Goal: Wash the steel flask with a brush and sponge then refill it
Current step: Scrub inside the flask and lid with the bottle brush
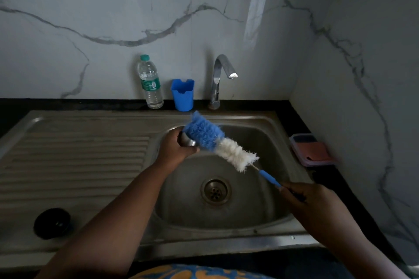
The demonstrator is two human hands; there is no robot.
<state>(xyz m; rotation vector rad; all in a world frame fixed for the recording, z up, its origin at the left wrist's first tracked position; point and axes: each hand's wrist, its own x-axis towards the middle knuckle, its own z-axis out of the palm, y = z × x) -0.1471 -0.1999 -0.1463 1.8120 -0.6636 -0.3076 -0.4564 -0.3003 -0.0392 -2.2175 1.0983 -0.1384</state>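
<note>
Steel flask point(187, 140) gripped in the left hand point(173, 148) over the left part of the sink point(260, 140) basin, fingers curled round its body, mostly hidden behind the hand and the bristles, so only a glint of steel visible; held over the basin probably so that drips and suds fall toward the drain point(215, 190) rather than onto the tabletop point(301, 120). Bottle brush point(217, 142) held by the right hand point(301, 195) at the far end of its blue handle, fingers closed round it, blue-and-white bristle head lying across the flask at a slant; gripped that far back most likely for reach, ready to be aimed down the mouth. Whether the bristles are rubbing the outside or just passing over, hard to tell. Black lid point(52, 223) set apart on the ribbed draining board, presumably off the flask to leave it open. Plastic water bottle point(150, 81) and blue cup point(182, 95) parked by the wall beside the tap point(221, 75), tap not running. Pink soap tray point(314, 149) with a dark sponge at the sink's right edge, within reach for the sponge stage. Judged as early in the wash, refill yet to come
</note>
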